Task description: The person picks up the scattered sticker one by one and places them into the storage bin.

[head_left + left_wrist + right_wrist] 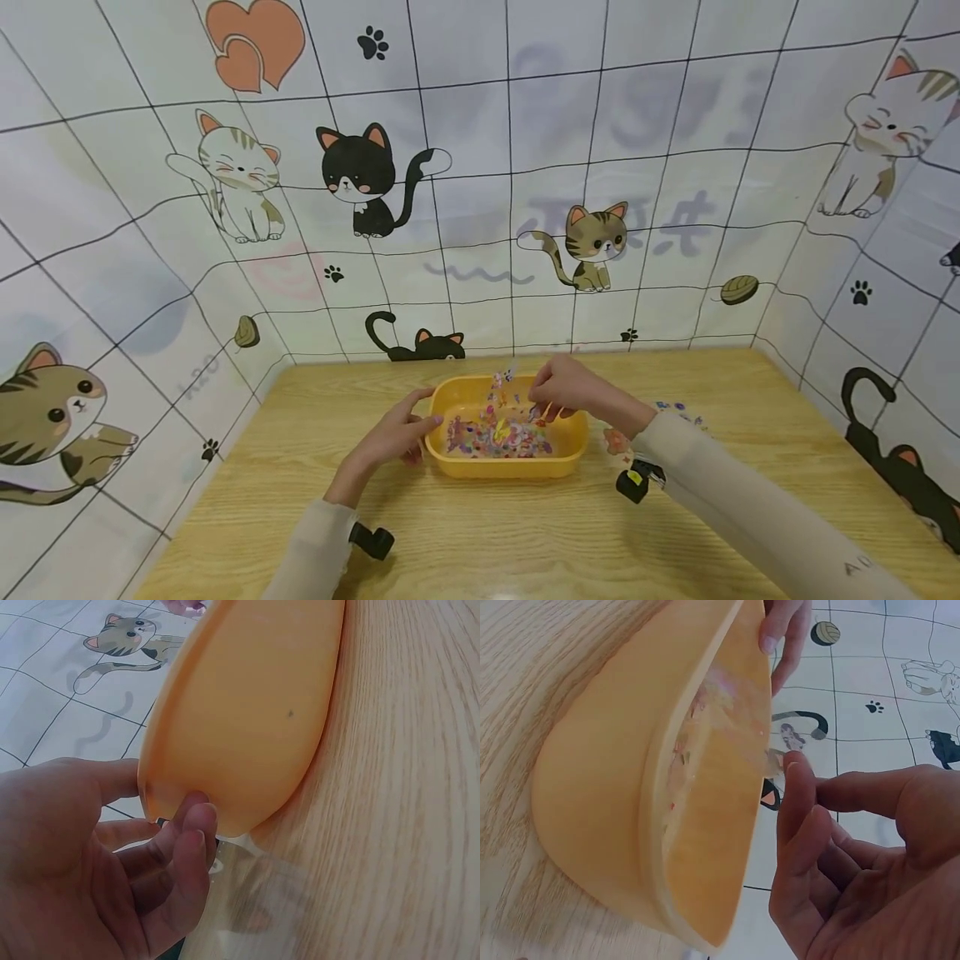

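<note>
A yellow plastic basin stands on the wooden table, with many small colourful bits scattered over its bottom. My left hand holds the basin's left end, its fingers at the rim and outer wall. Over the basin's right part, my right hand pinches a clear film with small printed figures between thumb and fingertip. Part of this film hangs down into the basin in the right wrist view. In the head view, small printed figures show above the basin's far rim. Among the bits lies a bright yellow piece.
Small purple-blue stickers lie on the table right of the basin, partly behind the right forearm. A coral flower-like sticker is beside the right sleeve. Clear plastic lies near the basin's left end. Cat-print sheeting encloses the table's back and sides.
</note>
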A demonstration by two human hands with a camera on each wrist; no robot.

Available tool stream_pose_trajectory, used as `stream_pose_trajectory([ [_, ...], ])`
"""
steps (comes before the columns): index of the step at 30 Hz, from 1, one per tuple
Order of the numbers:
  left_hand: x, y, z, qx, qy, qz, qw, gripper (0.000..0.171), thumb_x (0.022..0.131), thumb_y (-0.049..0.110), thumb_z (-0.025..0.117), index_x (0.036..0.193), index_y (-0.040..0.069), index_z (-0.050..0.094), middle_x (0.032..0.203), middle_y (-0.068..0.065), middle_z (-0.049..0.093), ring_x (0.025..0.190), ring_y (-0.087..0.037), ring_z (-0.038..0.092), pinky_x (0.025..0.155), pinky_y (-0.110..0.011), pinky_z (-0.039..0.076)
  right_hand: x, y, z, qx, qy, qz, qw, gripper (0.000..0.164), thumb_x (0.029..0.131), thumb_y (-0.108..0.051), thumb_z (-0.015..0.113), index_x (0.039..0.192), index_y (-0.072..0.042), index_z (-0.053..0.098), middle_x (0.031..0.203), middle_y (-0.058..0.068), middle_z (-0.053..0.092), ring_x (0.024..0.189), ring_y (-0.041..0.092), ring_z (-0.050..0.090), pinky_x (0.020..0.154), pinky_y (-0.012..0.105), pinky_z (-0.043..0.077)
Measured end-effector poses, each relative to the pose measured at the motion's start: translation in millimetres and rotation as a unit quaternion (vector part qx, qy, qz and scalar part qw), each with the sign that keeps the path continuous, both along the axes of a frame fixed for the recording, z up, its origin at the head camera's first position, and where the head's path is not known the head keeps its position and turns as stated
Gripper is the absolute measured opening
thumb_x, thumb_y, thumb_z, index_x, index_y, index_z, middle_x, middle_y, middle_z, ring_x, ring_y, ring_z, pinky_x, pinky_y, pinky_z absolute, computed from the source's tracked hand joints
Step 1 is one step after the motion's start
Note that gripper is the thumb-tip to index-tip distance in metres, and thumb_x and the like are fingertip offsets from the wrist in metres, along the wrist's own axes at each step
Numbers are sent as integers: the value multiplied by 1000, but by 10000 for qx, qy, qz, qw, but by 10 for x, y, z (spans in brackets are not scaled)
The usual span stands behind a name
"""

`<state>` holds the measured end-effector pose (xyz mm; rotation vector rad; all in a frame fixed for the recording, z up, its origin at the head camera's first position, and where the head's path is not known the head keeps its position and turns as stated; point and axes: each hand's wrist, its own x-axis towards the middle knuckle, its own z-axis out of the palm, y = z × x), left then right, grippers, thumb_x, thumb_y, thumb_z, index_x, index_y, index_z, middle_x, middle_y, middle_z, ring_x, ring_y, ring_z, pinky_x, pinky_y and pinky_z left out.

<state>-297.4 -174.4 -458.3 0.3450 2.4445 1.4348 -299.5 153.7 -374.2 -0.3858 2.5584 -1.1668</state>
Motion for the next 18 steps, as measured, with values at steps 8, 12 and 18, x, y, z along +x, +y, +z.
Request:
stream_pose_trajectory([
  [8,-12,0,-4,65,-3,-24,10000,67,104,41,62,162,27,31,104,-17,73,57,-24,66,55,-35,58,-23,-89,9,179,-153,143,9996,22,100,-13,63,93,-2,80,76,11,76,67,25,75,52,26,53],
  [12,-17,-6,-14,15,-2,-9,10000,67,104,41,62,162,28,31,103,-17,73,56,-23,66,54,-35,58,-37,-130,-16,299,-261,186,9990,22,98,-11,63,89,-1,80,74,10,75,67,28,75,52,27,54],
  [18,-23,-9,-28,-23,10,17,10000,66,104,40,62,161,28,31,100,-15,73,54,-22,65,54,-36,58,-74,-172,-89,416,-487,208,9977,20,98,-7,61,98,3,78,73,12,74,59,24,71,47,23,46],
])
